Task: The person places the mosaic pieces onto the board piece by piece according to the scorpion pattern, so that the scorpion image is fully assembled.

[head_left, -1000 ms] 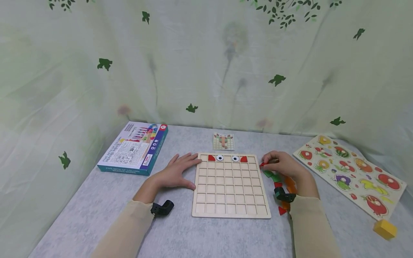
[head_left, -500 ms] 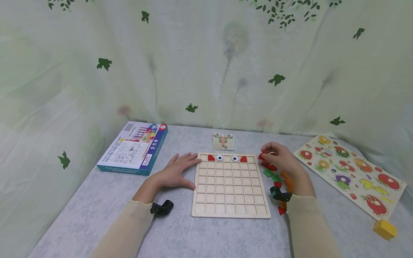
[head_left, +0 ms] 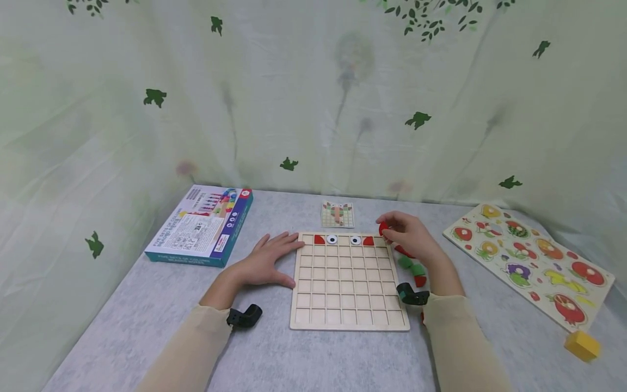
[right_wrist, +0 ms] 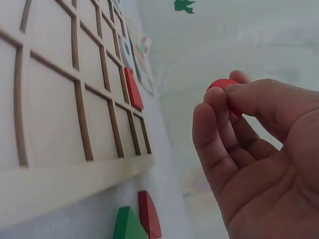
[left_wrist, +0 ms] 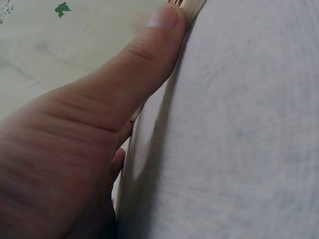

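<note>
A wooden grid board (head_left: 348, 288) lies flat, its top row holding two red pieces and two eye tiles (head_left: 332, 239). My left hand (head_left: 264, 261) is spread at the board's left edge, with thumb and fingertips touching it. Between thumb and fingers my right hand (head_left: 413, 237) pinches a red piece (right_wrist: 223, 83), held above the board's upper right corner. Beside the board's right edge, partly under the right arm, lie green pieces (head_left: 411, 265) and more red pieces (head_left: 419, 281). Behind the board is a small pattern card (head_left: 337, 215).
A flat box (head_left: 196, 226) lies at the back left. On the right a fruit puzzle board (head_left: 529, 261) rests at an angle, with a yellow block (head_left: 582, 345) by its near corner. A printed curtain (head_left: 313, 98) hangs behind the table.
My right hand has picked up the red piece from beside the board and carried it left and upward to the top right corner. The left hand has stayed in place.
</note>
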The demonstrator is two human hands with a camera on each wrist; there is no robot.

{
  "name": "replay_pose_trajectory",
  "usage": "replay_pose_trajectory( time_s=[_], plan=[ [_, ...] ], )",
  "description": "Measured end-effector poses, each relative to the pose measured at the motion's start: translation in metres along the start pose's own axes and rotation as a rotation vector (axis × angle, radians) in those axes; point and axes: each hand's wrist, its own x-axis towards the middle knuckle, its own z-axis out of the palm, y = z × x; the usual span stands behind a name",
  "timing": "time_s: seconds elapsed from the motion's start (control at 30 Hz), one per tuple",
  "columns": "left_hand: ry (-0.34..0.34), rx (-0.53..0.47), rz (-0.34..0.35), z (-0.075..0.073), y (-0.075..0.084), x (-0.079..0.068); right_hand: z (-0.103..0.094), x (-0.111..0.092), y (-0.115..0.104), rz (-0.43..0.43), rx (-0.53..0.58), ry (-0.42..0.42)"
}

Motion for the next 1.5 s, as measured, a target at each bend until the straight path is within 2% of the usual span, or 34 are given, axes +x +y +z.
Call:
replay_pose_trajectory(
  time_s=[0.27,0.4,0.7,1.0,1.23,1.37,1.5],
  plan=[
    [-0.002,0.000,0.000,0.000,-0.002,0.000,0.014,0.004,-0.011,-0.031,0.003,-0.076],
    [-0.004,0.008,-0.005,0.001,-0.003,0.001,0.024,0.007,-0.014,-0.044,0.007,-0.088],
    [0.001,0.004,-0.013,-0.001,-0.001,0.000,0.049,0.010,-0.023,-0.024,0.115,-0.118],
    [0.007,0.015,-0.002,0.001,-0.002,0.000,0.068,0.009,-0.032,-0.044,0.041,-0.173],
    [0.001,0.009,-0.004,0.002,-0.001,0.002,0.085,0.010,-0.044,-0.075,0.040,-0.234],
    [-0.001,0.010,-0.024,0.002,-0.002,0.001,0.100,0.018,-0.049,-0.063,0.022,-0.235],
    [0.003,0.012,-0.015,0.001,-0.004,0.001,0.113,0.025,-0.053,-0.030,0.042,-0.221]
  ],
)
